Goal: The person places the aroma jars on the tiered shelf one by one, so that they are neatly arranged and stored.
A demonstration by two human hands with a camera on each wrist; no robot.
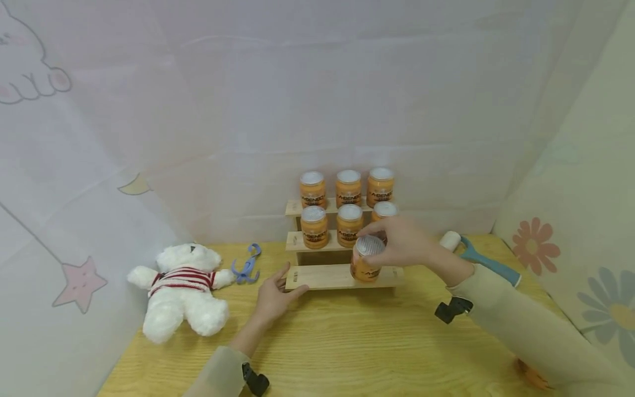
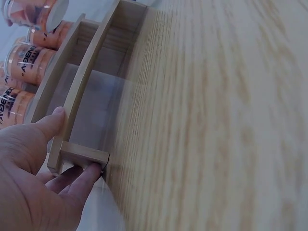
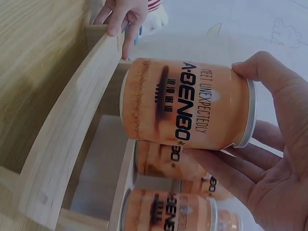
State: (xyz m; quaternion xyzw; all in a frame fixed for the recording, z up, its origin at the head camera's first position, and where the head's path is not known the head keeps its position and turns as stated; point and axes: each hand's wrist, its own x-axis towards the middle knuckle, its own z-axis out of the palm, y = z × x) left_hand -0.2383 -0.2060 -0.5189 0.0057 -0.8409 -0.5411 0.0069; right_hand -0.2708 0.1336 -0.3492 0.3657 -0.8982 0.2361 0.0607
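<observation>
My right hand (image 1: 404, 242) grips an orange can (image 3: 187, 106) near its silvery lid, thumb on one side and fingers on the other. The can is held over the right part of the lowest step of a small wooden stepped shelf (image 1: 317, 277); a gap shows under it in the left wrist view. At the shelf's left end, my left hand (image 1: 273, 300) holds the lowest step, thumb on the board and fingers curled against the side support (image 2: 86, 153). Three similar cans stand on the top step and three on the middle one, the right one partly hidden by my right hand.
To the left lies a white teddy bear (image 1: 186, 292) in a red-striped shirt, beside a blue-purple plastic piece (image 1: 246, 266). A blue-handled roller (image 1: 488, 262) lies at the right. Another orange object (image 1: 533, 375) is partly covered by the right sleeve. Cloth walls border the wooden table (image 1: 347, 342).
</observation>
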